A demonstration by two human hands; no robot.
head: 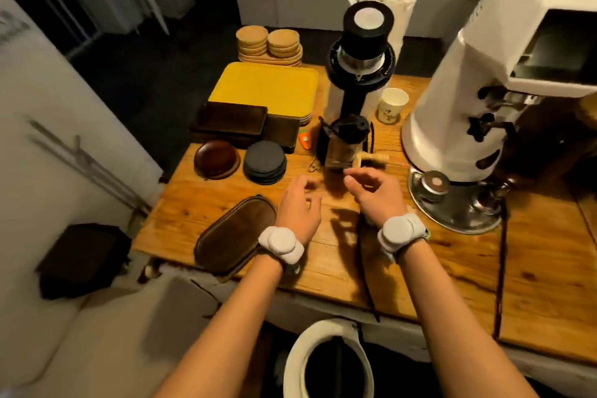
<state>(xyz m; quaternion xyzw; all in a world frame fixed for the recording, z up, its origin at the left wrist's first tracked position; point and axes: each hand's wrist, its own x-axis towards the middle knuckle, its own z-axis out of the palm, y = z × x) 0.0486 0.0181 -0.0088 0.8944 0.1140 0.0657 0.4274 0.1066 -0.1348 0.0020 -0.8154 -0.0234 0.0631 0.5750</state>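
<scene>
My left hand (298, 205) and my right hand (376, 192) hover over the wooden table (420, 268), both with loosely curled fingers and holding nothing. Each wrist wears a white band. Just beyond my fingertips stands a small black-topped grinder cup (344, 142) with a wooden-handled brush (376, 158) beside it. Behind that rises a black and white coffee grinder (361, 55). The picture is blurred around my fingers.
A large white grinder (478, 81) on a metal base (452, 203) fills the right. On the left lie an oval dark tray (234, 236), black coasters (265, 161), a wooden saucer (216, 158), dark trays (229, 121), a yellow tray (265, 84), cork coasters (268, 42). A paper cup (391, 105), a white bin (329, 362) below.
</scene>
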